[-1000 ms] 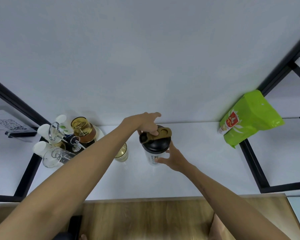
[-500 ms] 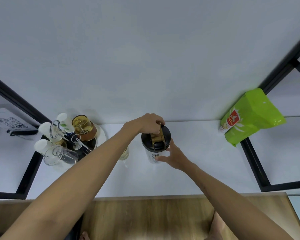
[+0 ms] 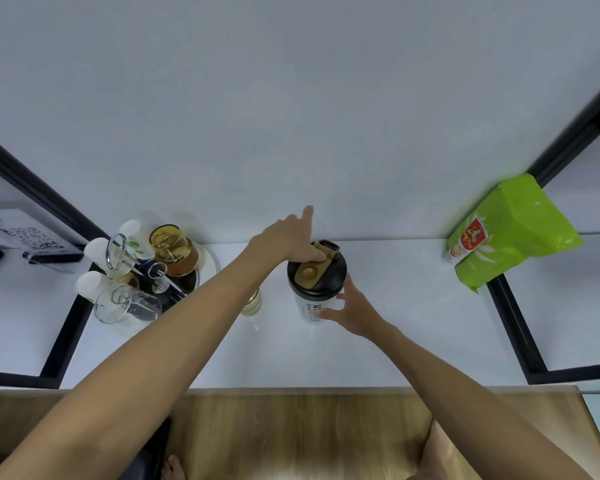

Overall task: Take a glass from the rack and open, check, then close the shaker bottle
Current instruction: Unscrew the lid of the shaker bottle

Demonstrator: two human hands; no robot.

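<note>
The shaker bottle [image 3: 313, 308] stands upright on the white shelf [image 3: 395, 323], with a white body and a black lid [image 3: 331, 277]. Its gold flip cap [image 3: 310, 271] lies flat on the lid. My left hand [image 3: 284, 237] is over the lid's far side, thumb on the cap's hinge end and index finger stretched out. My right hand [image 3: 352, 311] grips the bottle's body from the right. A small yellowish glass [image 3: 252, 301] stands left of the bottle, mostly hidden behind my left forearm.
A round rack [image 3: 207, 268] at the left holds several upturned glasses, among them a clear one [image 3: 125, 306] and an amber one [image 3: 172, 247]. A green bag [image 3: 510, 230] leans at the right. Black frame posts [image 3: 513, 327] [image 3: 63, 330] bound the shelf. Wooden floor [image 3: 291, 427] lies below.
The gold flip cap swung from standing open off the lid's right side down flat onto the lid. My left hand's fingers have spread and lifted. The right hand kept its grip.
</note>
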